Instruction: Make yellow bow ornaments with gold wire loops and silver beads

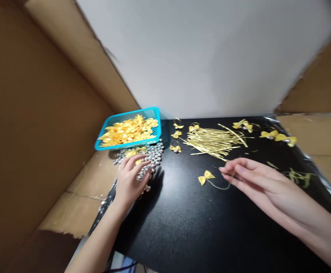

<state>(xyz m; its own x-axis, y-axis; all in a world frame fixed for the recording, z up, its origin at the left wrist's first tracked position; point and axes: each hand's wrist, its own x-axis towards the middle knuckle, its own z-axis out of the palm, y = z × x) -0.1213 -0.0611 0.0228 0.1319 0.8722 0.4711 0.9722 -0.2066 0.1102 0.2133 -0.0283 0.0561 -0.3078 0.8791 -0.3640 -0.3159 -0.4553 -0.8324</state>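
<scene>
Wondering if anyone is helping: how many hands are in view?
2: the left hand at the silver beads, the right hand holding a gold string running to a yellow bow. No other hands show.

Hiding some silver beads point(155, 152) behind the left hand point(129, 180) (and blurring the yellow strings point(293, 175) near the right hand point(258, 177)).

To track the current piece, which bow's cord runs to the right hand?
The lone yellow bow between left hand and right hand: its cord curves to the latter; no other bow's visibly does.
</scene>
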